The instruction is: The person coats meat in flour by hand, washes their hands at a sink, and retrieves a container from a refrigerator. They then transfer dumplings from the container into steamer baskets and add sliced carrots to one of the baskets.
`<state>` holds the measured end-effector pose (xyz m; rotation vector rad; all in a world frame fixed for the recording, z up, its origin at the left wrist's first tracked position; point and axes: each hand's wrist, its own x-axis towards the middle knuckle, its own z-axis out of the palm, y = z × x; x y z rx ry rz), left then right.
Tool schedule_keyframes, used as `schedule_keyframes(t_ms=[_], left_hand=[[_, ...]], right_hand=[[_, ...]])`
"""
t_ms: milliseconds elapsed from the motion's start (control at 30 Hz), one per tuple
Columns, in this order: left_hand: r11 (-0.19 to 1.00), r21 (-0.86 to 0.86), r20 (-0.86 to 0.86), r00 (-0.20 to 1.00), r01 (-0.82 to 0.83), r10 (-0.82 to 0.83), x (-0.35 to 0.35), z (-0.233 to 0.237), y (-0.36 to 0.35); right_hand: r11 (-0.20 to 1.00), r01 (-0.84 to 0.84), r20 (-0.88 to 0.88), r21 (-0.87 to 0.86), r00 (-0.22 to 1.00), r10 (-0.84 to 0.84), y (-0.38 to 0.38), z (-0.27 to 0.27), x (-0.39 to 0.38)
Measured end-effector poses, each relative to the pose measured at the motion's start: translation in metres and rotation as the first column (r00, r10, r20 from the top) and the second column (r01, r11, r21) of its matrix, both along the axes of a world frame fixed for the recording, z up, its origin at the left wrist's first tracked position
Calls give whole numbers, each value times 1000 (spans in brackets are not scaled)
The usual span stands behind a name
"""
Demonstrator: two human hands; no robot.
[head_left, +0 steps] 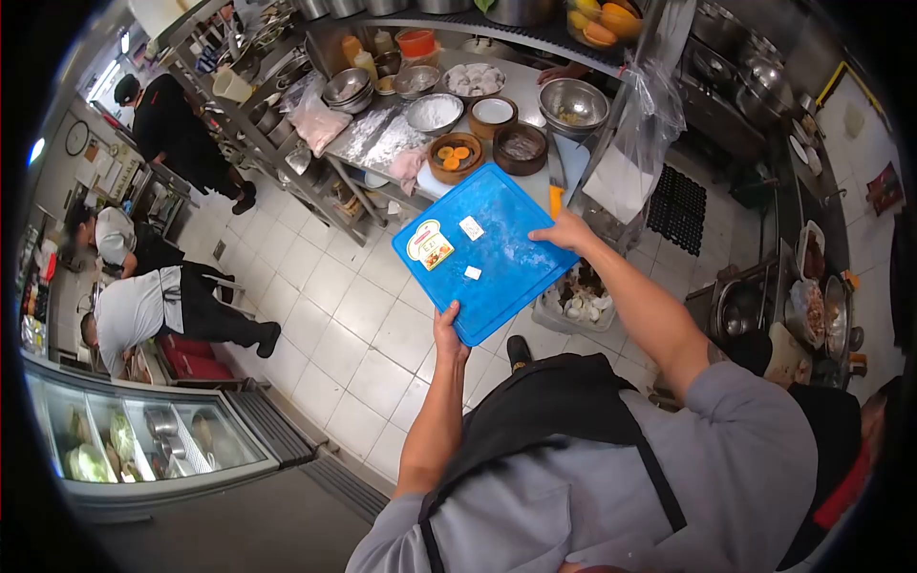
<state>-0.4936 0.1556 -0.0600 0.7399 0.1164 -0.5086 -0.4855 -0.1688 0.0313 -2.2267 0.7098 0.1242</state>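
Note:
A blue rectangular lid or tray [497, 248] with labels on it is held out in front of me, tilted. My left hand [451, 332] grips its near left corner, and my right hand [562, 233] holds its right edge, thumb on top. Just beyond it on the work table [373, 158] are a round wooden container with orange slices [456, 158], a dark-filled one [521, 149] and a knife with an orange handle [556, 201]. Below the right side of the blue piece, a clear bin [576, 301] of scraps is partly hidden.
Metal bowls [573, 103] and flour [387, 141] lie on the table under a shelf. A plastic bag [652, 115] hangs at its right. Several people work at the left, one in black [177, 129]. A glass-topped fridge [153, 444] stands at the lower left.

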Motion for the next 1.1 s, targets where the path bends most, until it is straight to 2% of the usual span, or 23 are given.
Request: schedule_keyframes(t_ms=[67, 167, 267, 333, 400, 433, 500, 567, 633, 700, 767, 833, 867, 900, 933, 967, 1000, 1033, 1100], left_hand=[[1000, 17, 1, 1000, 3, -3, 10, -14, -14], [999, 48, 5, 1000, -6, 6, 20, -26, -24], [995, 96, -9, 999, -30, 31, 23, -30, -33], [994, 100, -23, 998, -48, 50, 22, -29, -37], [991, -118, -112, 992, -65, 52, 21, -3, -40], [971, -224, -155, 987, -81, 47, 23, 7, -42], [984, -178, -179, 984, -20, -12, 26, 4, -45], [993, -104, -197, 977, 56, -76, 30, -6, -43], [990, -5, -207, 969, 141, -139, 40, -27, -38], [997, -17, -152, 985, 78, -79, 41, -30, -36], [999, -5, -61, 997, 48, -48, 42, -37, -29], [998, 19, -23, 998, -63, 63, 26, -6, -8], [991, 39, 1, 992, -126, 127, 17, 8, 11], [987, 109, 83, 990, -120, 111, 9, 6, 35], [964, 197, 68, 983, -178, 168, 0, 9, 60], [965, 136, 43, 975, -224, 220, -8, 19, 82], [943, 163, 23, 956, -291, 291, -17, 39, 103], [938, 107, 79, 943, -331, 324, -24, 60, 120], [904, 130, 127, 911, -407, 392, -38, 113, 153]], right_hand=[[999, 7, -22, -40, 1000, -8, -17, -10, 16], [997, -65, -225, -52, 973, 51, -32, 1, 37], [979, -164, -132, 124, 975, 180, -55, -14, 56], [913, -122, -77, 389, 983, 164, -45, 28, 55], [773, -78, -70, 630, 985, 157, -29, 79, 52], [755, -129, 3, 643, 986, 166, -25, 103, 51], [715, -228, 148, 661, 974, 173, -21, 145, 46], [804, -328, 235, 497, 942, 239, -34, 175, 44], [831, -417, 386, 369, 882, 271, -36, 209, 28], [908, -389, 441, 159, 851, 287, -45, 225, 17], [932, -360, 465, 44, 833, 300, -48, 227, 7], [950, -300, 434, -86, 847, 307, -50, 227, -3], [912, -244, 339, -330, 871, 356, -51, 222, -12], [858, -299, 389, -418, 794, 466, -54, 215, -17], [795, -338, 423, -504, 706, 568, -58, 203, -20], [723, -360, 440, -590, 608, 661, -59, 191, -24], [692, -404, 463, -598, 531, 710, -58, 180, -28], [656, -445, 483, -610, 447, 753, -56, 171, -32], [566, -489, 477, -664, 307, 824, -53, 149, -39]])
